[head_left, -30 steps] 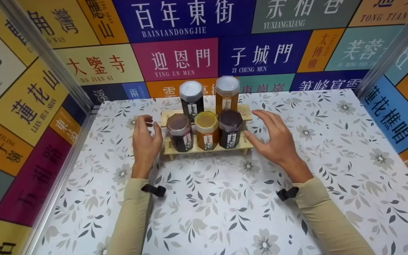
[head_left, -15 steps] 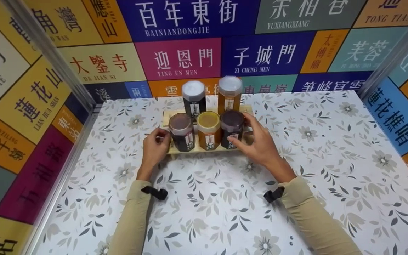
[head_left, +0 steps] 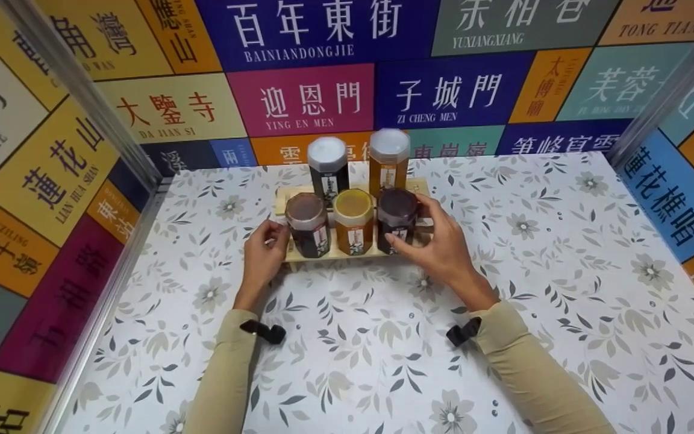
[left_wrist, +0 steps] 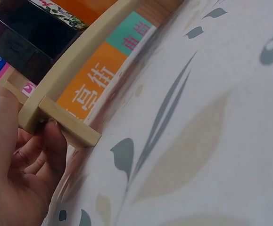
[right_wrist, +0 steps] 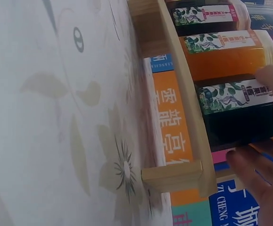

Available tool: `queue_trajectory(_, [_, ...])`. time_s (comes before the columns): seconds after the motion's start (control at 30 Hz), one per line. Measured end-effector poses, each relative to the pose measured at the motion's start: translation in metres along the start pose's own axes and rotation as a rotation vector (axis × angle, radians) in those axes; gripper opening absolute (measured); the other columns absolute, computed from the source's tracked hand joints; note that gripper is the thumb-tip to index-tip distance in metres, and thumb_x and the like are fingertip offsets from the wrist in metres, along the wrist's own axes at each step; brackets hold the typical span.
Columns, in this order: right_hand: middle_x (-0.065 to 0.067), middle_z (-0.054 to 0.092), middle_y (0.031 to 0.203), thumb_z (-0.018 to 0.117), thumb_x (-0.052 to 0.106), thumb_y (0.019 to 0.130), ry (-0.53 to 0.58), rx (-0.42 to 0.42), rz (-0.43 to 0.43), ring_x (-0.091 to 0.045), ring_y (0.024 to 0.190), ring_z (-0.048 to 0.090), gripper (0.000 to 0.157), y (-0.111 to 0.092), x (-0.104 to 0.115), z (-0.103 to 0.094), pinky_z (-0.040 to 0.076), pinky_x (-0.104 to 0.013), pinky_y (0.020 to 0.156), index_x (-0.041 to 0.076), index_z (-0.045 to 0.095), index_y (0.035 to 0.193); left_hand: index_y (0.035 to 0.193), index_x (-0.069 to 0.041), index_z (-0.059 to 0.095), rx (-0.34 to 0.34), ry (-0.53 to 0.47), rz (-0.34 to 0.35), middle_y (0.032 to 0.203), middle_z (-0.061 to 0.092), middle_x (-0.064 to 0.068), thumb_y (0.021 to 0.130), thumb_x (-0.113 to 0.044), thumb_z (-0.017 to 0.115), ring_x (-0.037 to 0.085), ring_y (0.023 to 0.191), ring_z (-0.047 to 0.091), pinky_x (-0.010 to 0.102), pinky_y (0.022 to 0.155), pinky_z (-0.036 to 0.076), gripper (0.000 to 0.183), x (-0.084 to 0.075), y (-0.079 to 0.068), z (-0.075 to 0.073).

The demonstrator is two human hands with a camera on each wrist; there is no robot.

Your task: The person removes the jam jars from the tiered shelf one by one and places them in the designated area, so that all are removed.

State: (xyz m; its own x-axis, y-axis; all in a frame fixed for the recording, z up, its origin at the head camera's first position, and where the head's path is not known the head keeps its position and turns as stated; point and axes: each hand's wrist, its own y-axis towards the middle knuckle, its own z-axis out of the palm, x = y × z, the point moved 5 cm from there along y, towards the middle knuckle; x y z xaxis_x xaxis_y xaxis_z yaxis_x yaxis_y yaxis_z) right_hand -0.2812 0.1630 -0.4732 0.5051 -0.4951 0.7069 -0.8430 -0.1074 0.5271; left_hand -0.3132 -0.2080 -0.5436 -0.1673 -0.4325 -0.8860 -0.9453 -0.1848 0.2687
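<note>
Your right hand [head_left: 441, 246] pinches the dark octagonal jar [head_left: 396, 218], upright at the wooden rack [right_wrist: 189, 101]'s front right corner; left hand [head_left: 264, 250] grips its left end.

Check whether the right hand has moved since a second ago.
Yes, leftward: against the fixed ZI CHENG MEN sign on the wall, the right hand has come in from the right end of the wooden rack to the front-right dark jar.

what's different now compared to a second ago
Right grip moved left and took hold of the front-right jar, which seems nudged slightly right. Left grip moved right and now pinches the rack's left end. The other four jars stayed put.
</note>
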Motion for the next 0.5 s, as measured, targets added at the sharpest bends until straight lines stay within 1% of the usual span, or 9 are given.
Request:
queue_trajectory(0.13, [-0.011, 0.075, 0.120, 0.099, 0.039, 0.078, -0.030, -0.043, -0.036, -0.024, 0.108, 0.072, 0.089, 0.000, -0.002, -0.005, 0.065, -0.041, 0.081, 0.009, 0.057, 0.151, 0.102, -0.007, 0.071, -0.006, 0.004, 0.001, 0.093, 0.075, 0.008, 0.104, -0.019, 0.070, 0.015, 0.088, 0.071, 0.019, 0.073, 0.052, 0.012, 0.000, 0.000, -0.001])
queue_trajectory(0.27, [-0.011, 0.075, 0.114, 0.099, 0.037, 0.076, -0.047, -0.089, -0.044, -0.025, 0.102, 0.072, 0.087, 0.001, -0.009, -0.014, 0.065, -0.039, 0.080, 0.007, 0.059, 0.147, 0.103, -0.009, 0.072, -0.005, 0.000, -0.002, 0.093, 0.075, 0.007, 0.104, -0.020, 0.071, 0.016, 0.088, 0.071, 0.020, 0.075, 0.053, 0.011, -0.002, -0.001, -0.001])
queue_trajectory(0.37, [-0.010, 0.075, 0.110, 0.099, 0.035, 0.076, -0.046, -0.127, -0.032, -0.023, 0.100, 0.071, 0.084, 0.003, -0.015, -0.024, 0.063, -0.030, 0.079, 0.007, 0.061, 0.146, 0.102, -0.009, 0.072, 0.000, -0.021, -0.007, 0.094, 0.075, 0.007, 0.103, -0.020, 0.072, 0.016, 0.089, 0.071, 0.020, 0.075, 0.054, 0.011, -0.002, -0.002, -0.001])
queue_trajectory(0.5, [-0.011, 0.075, 0.110, 0.097, 0.026, 0.077, 0.001, -0.178, -0.018, -0.019, 0.100, 0.070, 0.080, 0.007, -0.022, -0.038, 0.060, -0.018, 0.078, 0.005, 0.061, 0.145, 0.102, -0.007, 0.072, 0.002, -0.047, -0.004, 0.095, 0.076, 0.008, 0.103, -0.018, 0.073, 0.016, 0.090, 0.072, 0.020, 0.075, 0.056, 0.011, -0.002, -0.001, -0.001])
